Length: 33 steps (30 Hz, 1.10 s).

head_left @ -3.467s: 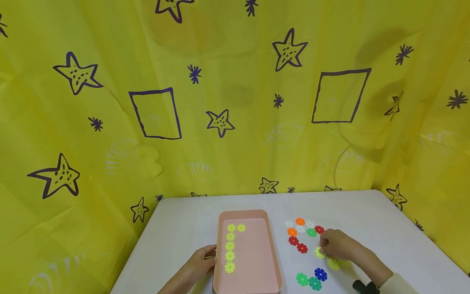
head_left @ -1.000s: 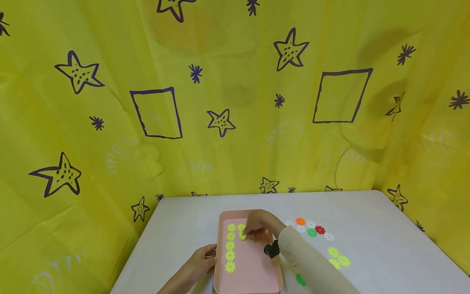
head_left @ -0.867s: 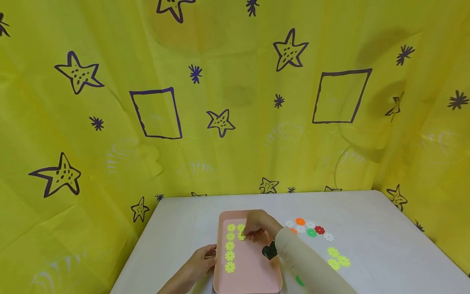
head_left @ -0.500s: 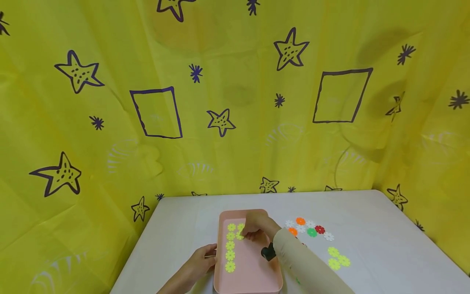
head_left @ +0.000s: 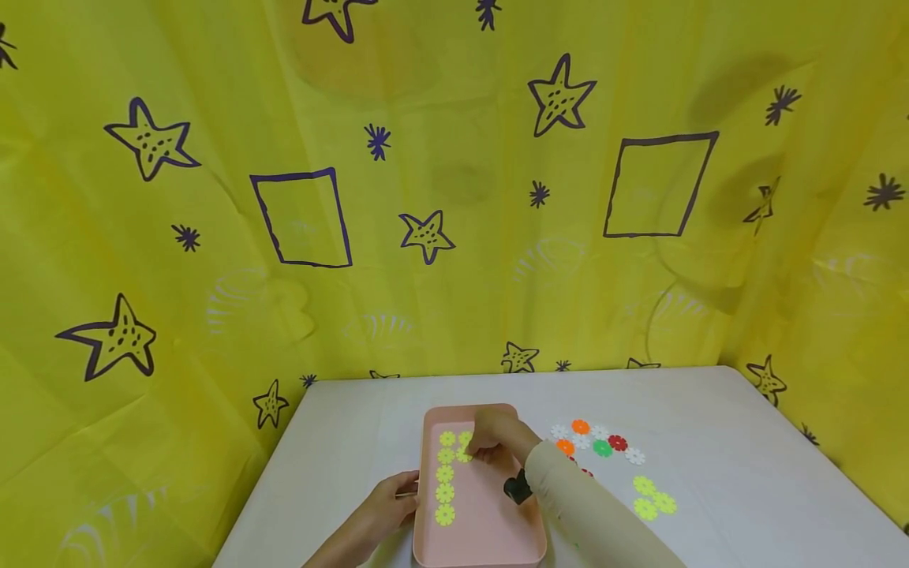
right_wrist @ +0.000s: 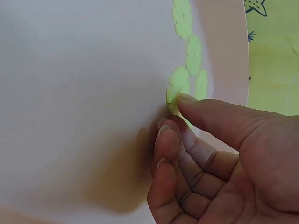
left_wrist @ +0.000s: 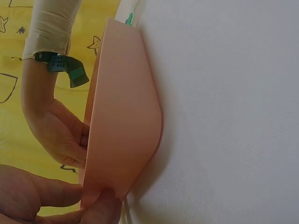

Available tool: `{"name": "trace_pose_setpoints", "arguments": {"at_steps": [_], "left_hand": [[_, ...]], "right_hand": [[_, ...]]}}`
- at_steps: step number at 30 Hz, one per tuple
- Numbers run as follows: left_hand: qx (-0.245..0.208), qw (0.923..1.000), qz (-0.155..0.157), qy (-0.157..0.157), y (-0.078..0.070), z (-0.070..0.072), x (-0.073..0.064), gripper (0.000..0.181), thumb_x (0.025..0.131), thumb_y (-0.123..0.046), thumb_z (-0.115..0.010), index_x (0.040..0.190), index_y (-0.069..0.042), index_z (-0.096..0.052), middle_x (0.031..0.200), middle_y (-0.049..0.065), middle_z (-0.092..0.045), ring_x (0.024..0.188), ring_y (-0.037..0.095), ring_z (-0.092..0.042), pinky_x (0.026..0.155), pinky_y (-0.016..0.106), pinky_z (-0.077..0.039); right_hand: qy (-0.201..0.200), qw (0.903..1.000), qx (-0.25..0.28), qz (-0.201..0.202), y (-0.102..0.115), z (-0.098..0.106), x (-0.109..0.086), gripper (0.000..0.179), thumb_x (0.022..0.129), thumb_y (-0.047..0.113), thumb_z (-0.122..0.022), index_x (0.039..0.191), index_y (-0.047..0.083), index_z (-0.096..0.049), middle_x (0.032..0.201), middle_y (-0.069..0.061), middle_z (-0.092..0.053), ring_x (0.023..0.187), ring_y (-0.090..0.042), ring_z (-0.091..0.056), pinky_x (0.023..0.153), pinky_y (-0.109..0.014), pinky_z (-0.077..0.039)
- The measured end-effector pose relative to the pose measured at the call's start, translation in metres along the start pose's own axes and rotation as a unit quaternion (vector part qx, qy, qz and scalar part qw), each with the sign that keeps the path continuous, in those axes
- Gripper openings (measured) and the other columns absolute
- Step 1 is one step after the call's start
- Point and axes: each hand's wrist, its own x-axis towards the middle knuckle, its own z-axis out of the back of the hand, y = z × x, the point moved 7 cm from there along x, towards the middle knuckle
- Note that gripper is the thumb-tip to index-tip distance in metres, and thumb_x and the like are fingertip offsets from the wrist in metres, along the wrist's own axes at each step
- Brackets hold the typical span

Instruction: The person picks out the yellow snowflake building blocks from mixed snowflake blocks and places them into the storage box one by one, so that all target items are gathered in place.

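Observation:
A pink tray [head_left: 490,513] lies on the white table, with yellow notched plastic discs [head_left: 444,493] forming a column along its left side. My left hand [head_left: 389,505] holds the tray's left wall; in the left wrist view its fingertips [left_wrist: 105,205] are against the outer side. Inside the tray, my right hand [head_left: 497,434] pinches a yellow disc [right_wrist: 177,84] between thumb and index finger. That disc sits low over the tray floor, beside the column and just below another yellow disc [head_left: 465,438]. The right hand's other fingers are curled.
Right of the tray lie loose discs: several yellow discs [head_left: 645,509], plus orange [head_left: 581,427], white [head_left: 635,457], green [head_left: 602,448] and red discs [head_left: 617,443]. The right sleeve [head_left: 592,505] hides part of the table. A yellow patterned curtain [head_left: 454,315] hangs behind.
My right hand has gone from the loose discs on the table left into the tray with a yellow disc. Lately it has nudged that disc slightly left. The left hand stays in place.

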Motion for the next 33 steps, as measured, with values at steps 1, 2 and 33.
{"name": "trace_pose_setpoints", "arguments": {"at_steps": [1,2,33], "left_hand": [[-0.001,1.0,0.0,0.001,0.0,0.0,0.0,0.05,0.103,0.003,-0.053,0.148,0.021,-0.039,0.135,0.03,-0.059,0.121,0.035,-0.066,0.102,0.046,-0.06],[-0.002,1.0,0.0,0.001,0.0,0.0,0.0,0.05,0.103,0.003,-0.053,0.148,0.021,-0.039,0.134,0.03,-0.059,0.121,0.034,-0.066,0.102,0.046,-0.06],[-0.015,0.9997,-0.015,0.009,0.001,0.001,-0.002,0.052,0.103,0.002,-0.053,0.148,0.023,-0.036,0.135,0.03,-0.059,0.122,0.034,-0.064,0.103,0.047,-0.059]], "right_hand": [[-0.001,1.0,-0.003,-0.002,0.0,0.0,0.001,0.03,0.088,0.018,-0.086,0.065,0.006,-0.071,0.053,0.002,-0.058,0.047,-0.008,-0.054,0.046,-0.016,-0.044],[-0.003,1.0,-0.008,-0.004,0.0,-0.001,0.002,0.03,0.088,0.018,-0.086,0.065,0.005,-0.071,0.053,0.002,-0.058,0.047,-0.008,-0.053,0.046,-0.016,-0.043],[-0.058,0.9952,0.004,0.078,-0.099,0.103,-0.11,0.021,0.098,0.023,-0.076,0.089,0.004,-0.072,0.081,-0.007,-0.068,0.074,-0.024,-0.063,0.062,-0.032,-0.054]]}}
